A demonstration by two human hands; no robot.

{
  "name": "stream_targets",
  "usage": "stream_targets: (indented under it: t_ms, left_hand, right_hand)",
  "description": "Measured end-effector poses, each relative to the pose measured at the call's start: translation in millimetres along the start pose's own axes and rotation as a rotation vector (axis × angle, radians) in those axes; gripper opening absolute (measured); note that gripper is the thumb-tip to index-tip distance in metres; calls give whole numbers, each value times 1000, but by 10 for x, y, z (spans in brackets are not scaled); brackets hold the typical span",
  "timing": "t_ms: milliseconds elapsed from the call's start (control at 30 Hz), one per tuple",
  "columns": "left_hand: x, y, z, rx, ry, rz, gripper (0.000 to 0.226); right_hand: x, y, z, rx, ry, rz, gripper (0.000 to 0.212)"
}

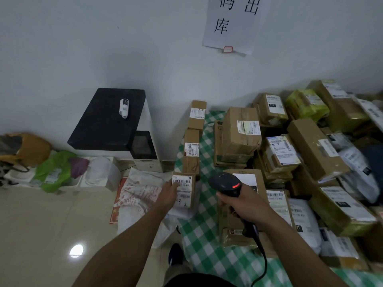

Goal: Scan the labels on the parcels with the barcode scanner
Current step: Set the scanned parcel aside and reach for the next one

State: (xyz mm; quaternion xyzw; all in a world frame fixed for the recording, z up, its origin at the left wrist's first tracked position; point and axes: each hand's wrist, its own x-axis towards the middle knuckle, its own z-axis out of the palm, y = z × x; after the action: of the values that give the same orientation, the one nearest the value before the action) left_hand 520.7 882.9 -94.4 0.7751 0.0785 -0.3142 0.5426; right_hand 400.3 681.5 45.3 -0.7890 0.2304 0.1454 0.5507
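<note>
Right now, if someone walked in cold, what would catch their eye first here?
The black barcode scanner gripped in the right hand at centre, its red light on, with the left hand touching the label of a small parcel beside it. Next comes the heap of brown parcels filling the right side on a green checked cloth, then the paper sign high on the wall.

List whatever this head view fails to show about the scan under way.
1. Head view: the label on the small parcel is partly covered by the left hand, and its print is too small to read.
2. The barcode scanner has its handle and trigger wrapped by the right hand.
3. The scanner's window faces away, so any beam is unseen.
4. The cable has its far end cut off by the bottom edge.
</note>
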Motion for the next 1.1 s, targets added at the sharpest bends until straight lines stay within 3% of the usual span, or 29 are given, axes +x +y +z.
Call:
stream_targets:
  t_ms: [433,500,633,767,867,967,1100]
  left_hand:
    - [-97,-140,237,-38,49,15,21]
    - [-151,-41,250,-58,129,88,25]
    - [-218,107,313,143,363,350,43]
    - [-480,314,626,124,112,405,39]
    - [-622,356,872,151,-137,258,64]
    - [-671,308,1028,66,-281,154,84]
    - [-701,239,1128,-24,-354,86,66]
  right_hand:
    - [10,212,-92,35,66,47,9]
    - [-17,252,-135,54,74,62,14]
    - [-117,349,-262,143,120,85,14]
    - [-205,462,-404,145,217,85,10]
    - [-257,581,-496,136,342,76,10]
    - [-294,693,-543,110,448,38,23]
    - [-302,794,-566,101,448,24,34]
